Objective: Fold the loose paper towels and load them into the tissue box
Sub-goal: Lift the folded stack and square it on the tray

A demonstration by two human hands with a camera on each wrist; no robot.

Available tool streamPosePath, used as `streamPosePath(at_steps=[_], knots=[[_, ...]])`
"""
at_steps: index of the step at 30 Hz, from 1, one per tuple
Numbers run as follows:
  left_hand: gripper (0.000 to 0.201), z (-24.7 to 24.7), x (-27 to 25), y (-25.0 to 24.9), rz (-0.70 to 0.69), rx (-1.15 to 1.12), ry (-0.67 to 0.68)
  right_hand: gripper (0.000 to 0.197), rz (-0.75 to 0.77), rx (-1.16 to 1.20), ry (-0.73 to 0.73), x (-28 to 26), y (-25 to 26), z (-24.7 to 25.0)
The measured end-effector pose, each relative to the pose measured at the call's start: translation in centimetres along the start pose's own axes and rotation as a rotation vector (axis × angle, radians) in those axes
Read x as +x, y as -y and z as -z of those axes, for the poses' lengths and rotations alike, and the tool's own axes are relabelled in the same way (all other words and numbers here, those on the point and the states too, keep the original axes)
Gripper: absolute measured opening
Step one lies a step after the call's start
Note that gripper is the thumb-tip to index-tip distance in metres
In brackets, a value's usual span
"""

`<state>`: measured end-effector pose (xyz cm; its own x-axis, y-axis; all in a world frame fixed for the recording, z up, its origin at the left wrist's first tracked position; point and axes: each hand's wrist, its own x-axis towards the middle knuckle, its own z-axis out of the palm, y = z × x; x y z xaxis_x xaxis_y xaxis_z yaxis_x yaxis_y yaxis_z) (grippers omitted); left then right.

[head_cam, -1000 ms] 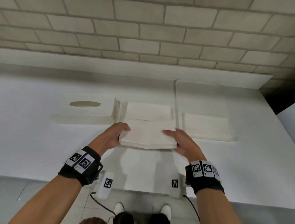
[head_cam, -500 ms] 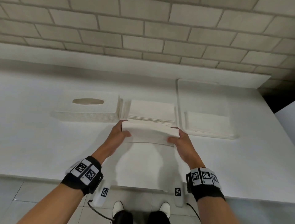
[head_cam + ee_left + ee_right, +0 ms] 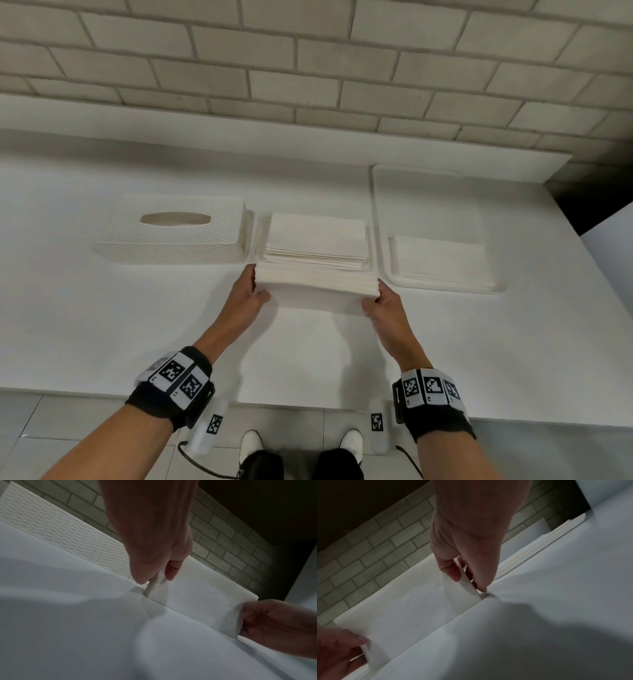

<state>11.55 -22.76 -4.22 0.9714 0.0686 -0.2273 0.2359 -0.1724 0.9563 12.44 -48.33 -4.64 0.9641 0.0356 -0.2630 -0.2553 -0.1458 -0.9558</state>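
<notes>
while upright on the table (image 3: 102, 325), folded towel stack (image 3: 317, 286) pinched endwise between left hand (image 3: 246, 298) and right hand (image 3: 385, 305) fingers

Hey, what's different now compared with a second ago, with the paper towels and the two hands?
The folded towel stack has been carried away from the person toward the pile in the open box base, tipped so its long edge faces up. The left hand and right hand still pinch its two ends. The tissue box cover and the tray with loose towels stayed put.
</notes>
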Motion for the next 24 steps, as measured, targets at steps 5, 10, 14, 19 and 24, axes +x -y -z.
streamPosePath(at_steps=[5,10,14,19,24], knots=[[0.046,-0.2,0.1,0.2,-0.039,0.010,-0.017,0.047,0.031,-0.021,-0.010,-0.1,-0.1,-0.1],[0.051,0.2,0.1,0.7,-0.039,-0.054,-0.017,0.044,0.028,0.011,-0.009,-0.5,-0.3,0.1],[0.039,0.2,0.0,1.0,-0.063,-0.064,-0.049,0.039,-0.007,0.048,-0.024,-0.5,-0.4,0.5],[0.026,0.5,1.7,-2.2,-0.113,-0.047,-0.124,0.021,0.010,0.107,-0.090,1.1,3.0,1.9],[0.023,0.0,6.7,-8.3,0.002,-0.183,-0.228,0.023,0.038,0.040,-0.187,5.8,9.1,2.6]])
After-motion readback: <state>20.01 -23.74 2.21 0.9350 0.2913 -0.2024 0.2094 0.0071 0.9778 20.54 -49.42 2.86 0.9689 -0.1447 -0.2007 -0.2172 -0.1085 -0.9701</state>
